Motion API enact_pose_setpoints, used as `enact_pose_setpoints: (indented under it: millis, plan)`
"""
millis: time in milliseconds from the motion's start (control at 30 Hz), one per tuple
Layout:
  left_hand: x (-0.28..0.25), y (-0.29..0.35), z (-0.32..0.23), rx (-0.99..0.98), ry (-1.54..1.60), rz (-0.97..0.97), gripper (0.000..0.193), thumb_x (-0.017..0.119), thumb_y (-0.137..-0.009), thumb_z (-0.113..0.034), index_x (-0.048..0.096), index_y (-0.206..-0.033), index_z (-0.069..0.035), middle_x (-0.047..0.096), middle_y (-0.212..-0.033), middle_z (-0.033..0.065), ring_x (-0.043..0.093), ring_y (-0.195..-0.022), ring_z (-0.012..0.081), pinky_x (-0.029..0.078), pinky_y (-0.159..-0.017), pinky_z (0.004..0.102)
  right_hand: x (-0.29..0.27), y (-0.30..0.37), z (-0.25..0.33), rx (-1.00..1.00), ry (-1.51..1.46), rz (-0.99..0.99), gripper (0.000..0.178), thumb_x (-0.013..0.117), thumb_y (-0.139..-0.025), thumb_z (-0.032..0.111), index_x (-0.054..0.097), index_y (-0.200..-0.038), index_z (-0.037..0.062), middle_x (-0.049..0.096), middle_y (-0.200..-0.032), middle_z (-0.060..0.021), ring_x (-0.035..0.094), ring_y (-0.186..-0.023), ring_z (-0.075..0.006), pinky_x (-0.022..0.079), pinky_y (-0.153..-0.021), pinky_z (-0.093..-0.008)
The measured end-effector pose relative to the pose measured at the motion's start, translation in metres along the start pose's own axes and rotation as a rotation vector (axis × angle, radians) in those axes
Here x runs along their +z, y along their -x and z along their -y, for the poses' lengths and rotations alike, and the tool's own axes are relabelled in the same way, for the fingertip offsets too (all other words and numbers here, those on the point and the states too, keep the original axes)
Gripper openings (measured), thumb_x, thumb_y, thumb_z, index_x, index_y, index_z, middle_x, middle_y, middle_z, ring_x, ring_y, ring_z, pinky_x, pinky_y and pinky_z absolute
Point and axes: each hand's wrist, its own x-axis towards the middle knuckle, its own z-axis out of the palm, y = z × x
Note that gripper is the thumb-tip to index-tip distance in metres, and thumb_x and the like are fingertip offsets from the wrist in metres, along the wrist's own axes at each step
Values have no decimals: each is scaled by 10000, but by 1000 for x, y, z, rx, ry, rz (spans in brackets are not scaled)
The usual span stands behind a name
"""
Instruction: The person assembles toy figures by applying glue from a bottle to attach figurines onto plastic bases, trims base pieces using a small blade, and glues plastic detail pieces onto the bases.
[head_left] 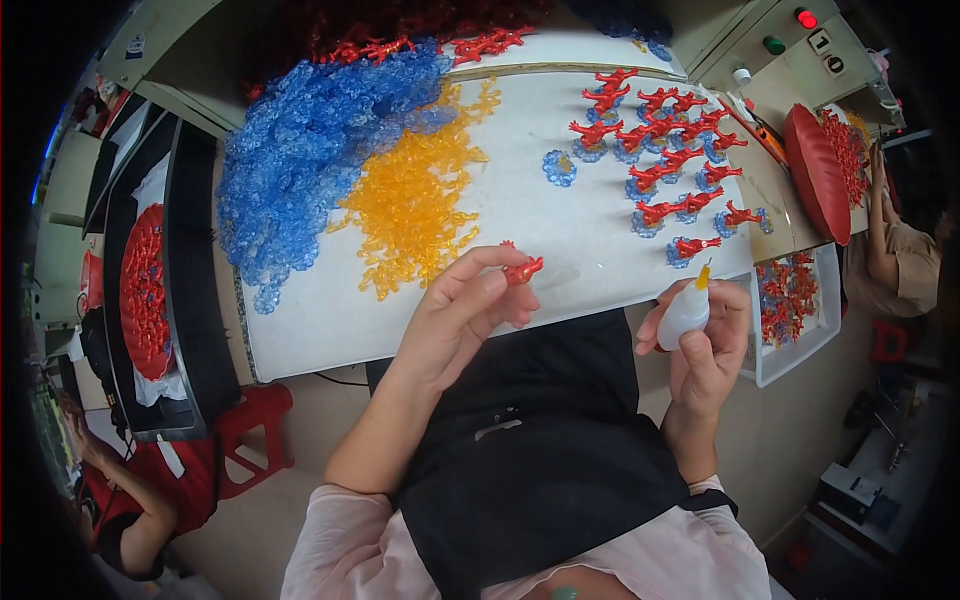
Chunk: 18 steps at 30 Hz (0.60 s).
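The person's left hand (455, 305) is over the near edge of the counter (330, 325), thumb and fingers closed in a light pinch on a small red figure (524, 270). The right hand (715, 345) is curled around a white squeeze bottle (683, 320), its yellow nozzle (703, 280) pointing up. Too hard a squeeze could spill the contents; too loose a pinch could drop the figure.

Low on the right, beside the counter, sits a white bin (800, 355) of red and blue pieces. Near the nozzle stand rows of red figures on blue bases (650, 176), in the way of any wide swing, which might topple them. One lone blue base (560, 168) lies left of the rows. Farther left, loose orange pieces (410, 205) and a blue heap (310, 150) crowd the counter; a brushing forearm could scatter them. More red pieces (490, 44) lie at the back.
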Motion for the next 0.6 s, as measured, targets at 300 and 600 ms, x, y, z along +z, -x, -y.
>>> enact_pose_setpoints:
  millis: [300, 600]
  plan:
    - [-12, 0, 2, 10, -98, 25, 248, 565, -844, -107, 577, -1061, 12, 601, -835, 53, 532, -669, 84, 441, -625, 218, 6, 2, -5, 55, -38, -146, 350, 608, -759, 63, 441, -1061, 6, 505, -904, -133, 576, -699, -220, 506, -533, -278]
    - [2, 2, 7, 39, -114, -42, 257, 587, -821, -64, 567, -1062, 22, 608, -839, 57, 554, -699, 89, 456, -663, 215, 13, -6, -1, -178, 22, -204, 474, 759, -680, 268, 427, -964, 84, 462, -907, -80, 440, -684, -136, 446, -606, -249]
